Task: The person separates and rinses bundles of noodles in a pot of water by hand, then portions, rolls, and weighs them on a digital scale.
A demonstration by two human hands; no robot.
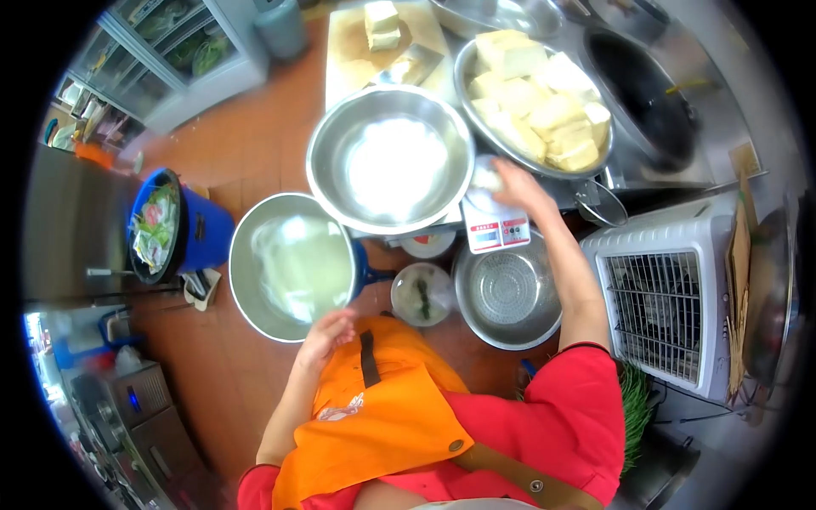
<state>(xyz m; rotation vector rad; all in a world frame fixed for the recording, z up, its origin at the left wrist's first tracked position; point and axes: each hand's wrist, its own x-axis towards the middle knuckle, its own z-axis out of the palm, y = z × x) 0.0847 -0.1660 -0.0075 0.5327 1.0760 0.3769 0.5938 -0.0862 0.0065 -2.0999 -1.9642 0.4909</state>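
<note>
My right hand (520, 187) reaches over a white kitchen scale (498, 231) with red markings on its front panel. Its fingers close at a small whitish thing (486, 178) on the scale's platform; the hand partly covers it, and its kind is unclear. Left of the scale stands a wide, shiny metal basin (327, 161) with strong glare inside. My left hand (330, 333) hovers by the orange apron, fingers curled in with nothing visible in them. Close to it is a large metal pot (246, 293) of pale, cloudy liquid.
Pale yellow tofu-like blocks (510, 64) fill an oval bowl behind the scale. A cleaver (415, 64) and more blocks (382, 25) lie on a cutting board (344, 42). Below the scale are a perforated metal bowl (507, 289) and a small tub (422, 294). An air cooler (654, 297) stands right.
</note>
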